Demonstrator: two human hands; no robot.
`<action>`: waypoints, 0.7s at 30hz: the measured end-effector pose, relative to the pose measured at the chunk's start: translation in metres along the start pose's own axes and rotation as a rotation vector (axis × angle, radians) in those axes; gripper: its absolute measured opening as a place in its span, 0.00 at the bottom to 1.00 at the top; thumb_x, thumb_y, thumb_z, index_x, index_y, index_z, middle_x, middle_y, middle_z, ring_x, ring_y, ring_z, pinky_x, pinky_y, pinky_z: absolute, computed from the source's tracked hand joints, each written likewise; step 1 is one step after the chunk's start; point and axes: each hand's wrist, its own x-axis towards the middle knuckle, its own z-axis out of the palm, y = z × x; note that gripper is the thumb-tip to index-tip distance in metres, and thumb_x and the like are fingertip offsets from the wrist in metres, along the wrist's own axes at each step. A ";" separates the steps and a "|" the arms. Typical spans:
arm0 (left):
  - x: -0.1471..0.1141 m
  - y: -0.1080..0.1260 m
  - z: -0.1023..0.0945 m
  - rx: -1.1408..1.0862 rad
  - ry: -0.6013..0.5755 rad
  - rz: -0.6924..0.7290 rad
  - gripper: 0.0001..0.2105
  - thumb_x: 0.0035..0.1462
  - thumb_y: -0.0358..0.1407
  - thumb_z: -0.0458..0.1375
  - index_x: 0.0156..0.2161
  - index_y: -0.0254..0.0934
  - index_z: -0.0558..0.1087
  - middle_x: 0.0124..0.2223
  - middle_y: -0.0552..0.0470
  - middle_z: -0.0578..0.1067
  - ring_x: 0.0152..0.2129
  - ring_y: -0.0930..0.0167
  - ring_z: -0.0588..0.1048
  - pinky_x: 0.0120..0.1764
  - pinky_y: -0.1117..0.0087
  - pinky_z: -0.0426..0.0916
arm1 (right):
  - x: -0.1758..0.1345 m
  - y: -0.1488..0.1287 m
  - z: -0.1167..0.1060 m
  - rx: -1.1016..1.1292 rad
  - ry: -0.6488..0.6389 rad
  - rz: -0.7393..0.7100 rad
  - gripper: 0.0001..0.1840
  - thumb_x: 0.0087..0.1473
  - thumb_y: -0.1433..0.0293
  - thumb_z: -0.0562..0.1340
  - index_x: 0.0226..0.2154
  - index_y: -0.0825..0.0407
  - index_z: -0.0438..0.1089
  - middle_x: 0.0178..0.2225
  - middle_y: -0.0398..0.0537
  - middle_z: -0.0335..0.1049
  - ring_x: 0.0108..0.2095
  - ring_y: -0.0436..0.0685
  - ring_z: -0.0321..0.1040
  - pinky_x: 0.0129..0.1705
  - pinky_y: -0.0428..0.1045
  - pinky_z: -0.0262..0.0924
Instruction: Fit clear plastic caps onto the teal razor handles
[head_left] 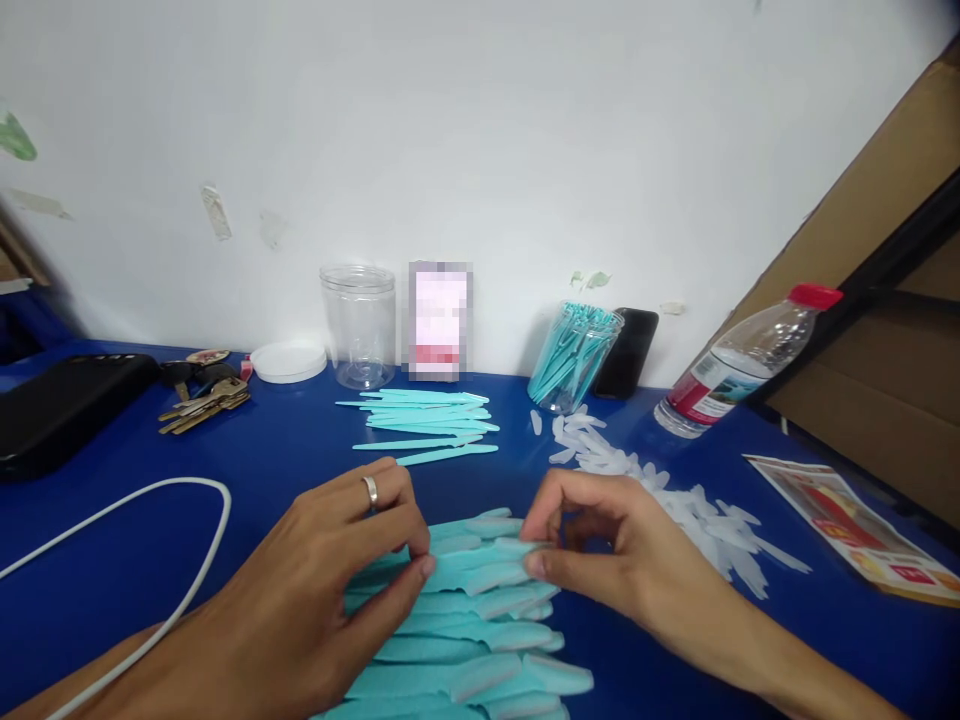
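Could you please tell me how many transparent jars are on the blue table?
2: one jar beside the white lid, and another jar, holding turquoise sticks, beside the black phone.

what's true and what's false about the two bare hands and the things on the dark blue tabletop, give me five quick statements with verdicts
1. The thumb and fingertips of the right hand are at the right-hand ends of the long flat turquoise sticks. True.
2. The silver-coloured ring is on the right hand. False: it is on the left hand.
3. The round white lid lies just left of the wide, clear round jar. True.
4. The clear bottle with a printed label has a blue cap. False: its cap is red.
5. The heap of small whitish translucent strips lies left of the left hand. False: it lies beyond the right hand and forearm.
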 end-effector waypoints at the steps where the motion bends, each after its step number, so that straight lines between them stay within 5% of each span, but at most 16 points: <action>1: 0.000 0.000 0.000 0.013 -0.022 0.018 0.11 0.70 0.31 0.52 0.36 0.41 0.73 0.35 0.53 0.74 0.32 0.69 0.73 0.34 0.68 0.68 | 0.000 0.002 0.001 -0.037 0.010 -0.014 0.06 0.51 0.69 0.72 0.28 0.50 0.74 0.25 0.39 0.69 0.26 0.50 0.63 0.28 0.46 0.55; 8: 0.001 -0.015 0.000 0.115 -0.011 0.027 0.11 0.70 0.33 0.51 0.35 0.40 0.72 0.36 0.52 0.73 0.34 0.67 0.72 0.48 0.61 0.68 | 0.006 0.010 0.001 -0.313 0.074 -0.211 0.05 0.57 0.70 0.68 0.29 0.49 0.77 0.29 0.42 0.72 0.28 0.52 0.65 0.28 0.48 0.56; 11: 0.004 -0.031 0.002 0.208 0.071 -0.028 0.12 0.72 0.35 0.51 0.36 0.40 0.73 0.37 0.51 0.74 0.35 0.66 0.72 0.56 0.54 0.64 | 0.010 0.008 -0.011 -0.395 0.245 -0.288 0.08 0.61 0.67 0.65 0.30 0.48 0.77 0.30 0.45 0.74 0.29 0.54 0.67 0.28 0.49 0.58; 16: 0.008 -0.057 0.004 0.254 0.054 -0.084 0.13 0.72 0.38 0.51 0.50 0.44 0.78 0.52 0.47 0.79 0.49 0.57 0.73 0.51 0.52 0.67 | 0.020 0.008 -0.040 -0.598 0.528 -0.344 0.10 0.63 0.67 0.64 0.30 0.49 0.77 0.31 0.46 0.76 0.30 0.57 0.69 0.30 0.51 0.60; 21: 0.007 -0.062 0.003 0.240 -0.024 -0.072 0.15 0.72 0.38 0.50 0.48 0.47 0.81 0.52 0.51 0.82 0.50 0.59 0.74 0.50 0.55 0.68 | 0.029 0.021 -0.056 -1.118 0.432 -0.274 0.14 0.66 0.72 0.59 0.43 0.53 0.82 0.43 0.55 0.80 0.42 0.66 0.73 0.36 0.56 0.66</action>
